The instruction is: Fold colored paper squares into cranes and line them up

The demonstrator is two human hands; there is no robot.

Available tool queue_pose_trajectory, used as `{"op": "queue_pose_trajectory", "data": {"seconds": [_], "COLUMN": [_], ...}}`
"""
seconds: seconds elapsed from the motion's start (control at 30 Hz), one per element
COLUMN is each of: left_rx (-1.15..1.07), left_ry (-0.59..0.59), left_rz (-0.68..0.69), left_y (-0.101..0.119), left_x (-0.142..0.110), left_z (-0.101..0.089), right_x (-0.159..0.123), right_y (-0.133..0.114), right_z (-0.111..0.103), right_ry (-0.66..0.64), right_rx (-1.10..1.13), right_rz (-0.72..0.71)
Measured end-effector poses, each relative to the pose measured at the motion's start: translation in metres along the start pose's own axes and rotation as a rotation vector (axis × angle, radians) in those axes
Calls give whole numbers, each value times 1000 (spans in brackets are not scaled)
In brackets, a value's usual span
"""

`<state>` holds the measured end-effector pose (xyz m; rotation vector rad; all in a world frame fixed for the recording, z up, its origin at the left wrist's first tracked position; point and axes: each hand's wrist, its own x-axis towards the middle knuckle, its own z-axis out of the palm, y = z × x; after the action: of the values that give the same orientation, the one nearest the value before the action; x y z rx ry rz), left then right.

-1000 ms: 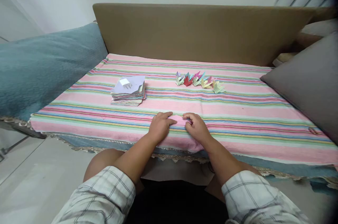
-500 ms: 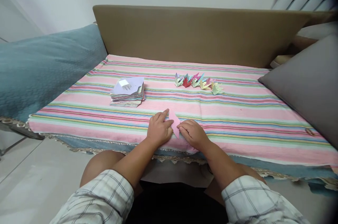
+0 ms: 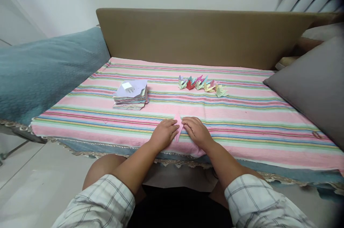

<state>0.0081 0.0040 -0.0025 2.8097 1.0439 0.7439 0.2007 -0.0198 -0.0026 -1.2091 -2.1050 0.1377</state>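
A narrow, diamond-shaped piece of folded pink origami paper lies on the striped cloth in front of me, its long points facing away from and toward me. My left hand grips its left edge, fingers bent and drawn together. From the other side, my right hand pinches the right edge, thumb tucked under the curled fingers. The fingertips of both hands nearly meet across the paper's middle. Farther back stand several folded paper cranes in red, yellow, green, blue and pink.
To the left is a stack of paper sheets with a white plug adapter on top. The striped cloth covers the seat. A brown backrest rises behind, a grey cushion leans at right, and a blue-covered armrest bounds the left.
My left fingers, previously stretched along the paper, have drawn back and bent at its left edge. The paper now stands straighter and looks narrower. My right hand stays at the right edge.
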Motion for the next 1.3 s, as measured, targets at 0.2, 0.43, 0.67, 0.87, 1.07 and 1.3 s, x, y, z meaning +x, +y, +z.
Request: {"op": "queue_pose_trajectory", "data": {"seconds": [0.2, 0.43, 0.67, 0.87, 1.07, 1.3], "left_rx": [-57, -85, 60, 64, -79, -142], "left_ry": [-47, -141, -152, -114, -80, -65], "left_rz": [29, 90, 124, 128, 81, -47], "left_y": [5, 2, -9, -13, -9, -10], "left_x": [-1, 2, 3, 3, 5, 9], "left_z": [-4, -13, -15, -12, -15, -15], "right_x": [8, 11, 8, 5, 3, 5], "right_y": [8, 9, 1, -5, -7, -5], "right_z": [3, 5, -3, -4, 3, 4], "right_ry": [-18, -184, -161, -122, -53, -133], "right_rx": [18, 19, -47, -133, -178, -21], "right_rz": [-17, 20, 45, 79, 67, 19]}}
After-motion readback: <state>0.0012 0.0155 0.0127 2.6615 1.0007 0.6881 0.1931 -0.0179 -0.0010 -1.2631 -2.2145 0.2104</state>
